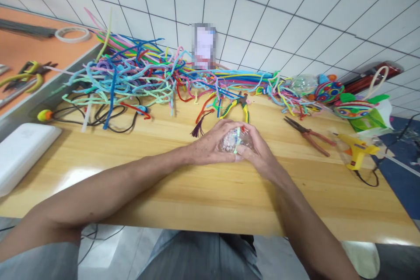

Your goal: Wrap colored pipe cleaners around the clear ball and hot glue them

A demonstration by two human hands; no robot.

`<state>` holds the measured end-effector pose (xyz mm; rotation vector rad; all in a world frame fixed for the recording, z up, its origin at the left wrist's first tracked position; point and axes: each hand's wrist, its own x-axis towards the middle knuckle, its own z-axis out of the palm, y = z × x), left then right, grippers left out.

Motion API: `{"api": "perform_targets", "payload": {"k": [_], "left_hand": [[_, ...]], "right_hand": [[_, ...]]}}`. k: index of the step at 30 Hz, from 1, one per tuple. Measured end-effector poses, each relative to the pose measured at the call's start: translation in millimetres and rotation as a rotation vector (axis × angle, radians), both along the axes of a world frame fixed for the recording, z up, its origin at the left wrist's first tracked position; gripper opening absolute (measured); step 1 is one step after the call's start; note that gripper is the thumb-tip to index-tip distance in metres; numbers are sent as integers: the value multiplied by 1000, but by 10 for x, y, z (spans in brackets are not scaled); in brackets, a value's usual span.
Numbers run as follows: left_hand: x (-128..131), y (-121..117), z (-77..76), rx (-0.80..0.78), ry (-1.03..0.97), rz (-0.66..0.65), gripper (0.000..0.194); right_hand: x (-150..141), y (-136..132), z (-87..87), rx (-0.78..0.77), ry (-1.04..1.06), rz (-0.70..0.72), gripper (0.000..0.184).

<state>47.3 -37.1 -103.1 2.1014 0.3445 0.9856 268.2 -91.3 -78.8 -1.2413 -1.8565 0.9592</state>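
Both hands are closed around a clear plastic ball [228,142] over the middle of the wooden table. My left hand [210,142] wraps its left side, fingers over the top and thumb along the near side. My right hand [259,151] grips the right side, its thumb pressed near a pale green pipe cleaner strip [238,134] that runs across the ball. A bit of red shows at the ball's far edge. Just beyond the hands lie yellow-and-green handled pliers [243,103], partly hidden by the fingers, and a dark tassel [197,128].
A heap of coloured pipe cleaners [131,74] runs along the wall. Red-handled pliers [308,134] and a yellow glue gun [357,148] with a cord lie right, near decorated balls [330,92]. A white box [26,153] is left; a phone [204,46] leans on the wall.
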Motion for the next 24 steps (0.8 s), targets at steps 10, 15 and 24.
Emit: {"api": "perform_targets", "payload": {"k": [10,15,24], "left_hand": [[-8,6,-23,11,15,-19,75],[0,4,-63,19,-19,-17,72],[12,-11,-74,10,13,30,73]], "right_hand": [[-18,10,-41,-130,222,4,61],[30,22,-42,-195,227,52,71],[40,69,-56,-257,411,-12,71]]}}
